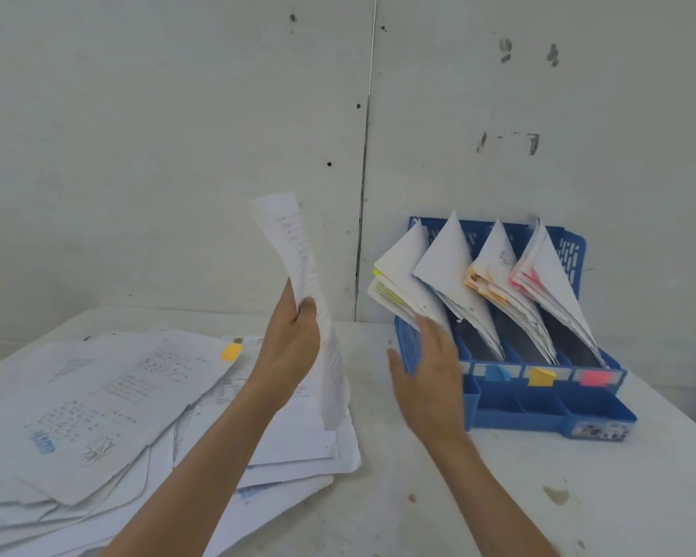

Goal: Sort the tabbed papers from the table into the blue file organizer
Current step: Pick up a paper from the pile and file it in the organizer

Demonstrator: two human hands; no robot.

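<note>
1. The bench (539,496) stands against a wall (137,114) behind it.
2. A loose pile of papers (97,416) lies on the left part of the bench.
3. The file organizer (519,412) stands on the bench to the right of the pile, its back near the wall.
4. Four bundles of sheets (442,255) stand side by side in the organizer's slots, leaning backward.
5. Low trays (539,400) sit along the organizer's front.
6. The left grip (290,347) holds a sheet (298,251) upright above the pile's right edge.
7. The right grip (430,379) is at the organizer's left wall, just below the leftmost bundle.
</note>
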